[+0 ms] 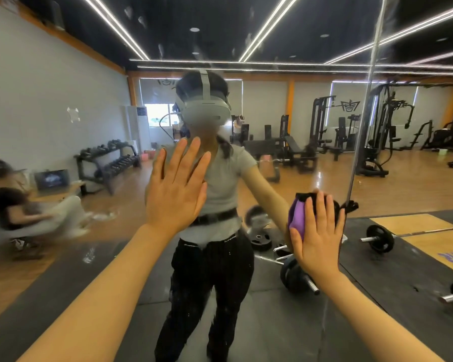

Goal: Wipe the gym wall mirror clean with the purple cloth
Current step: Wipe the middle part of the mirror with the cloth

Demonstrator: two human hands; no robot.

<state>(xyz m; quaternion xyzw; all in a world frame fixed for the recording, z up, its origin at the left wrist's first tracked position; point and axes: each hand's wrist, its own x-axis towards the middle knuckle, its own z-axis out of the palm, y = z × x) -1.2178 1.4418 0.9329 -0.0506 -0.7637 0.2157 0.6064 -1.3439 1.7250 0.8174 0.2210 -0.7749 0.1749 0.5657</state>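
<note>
The wall mirror fills the whole view and shows smears and streaks near its top. My left hand lies flat on the glass with its fingers spread and straight, holding nothing. My right hand presses the purple cloth against the mirror with straight fingers. The cloth is bunched, purple at its left side and dark at its top and right, and most of it is hidden behind my hand. A vertical seam between mirror panels runs just right of the cloth.
The mirror reflects a person wearing a headset, a seated person at the left, a dumbbell rack, weight machines and barbells on black mats.
</note>
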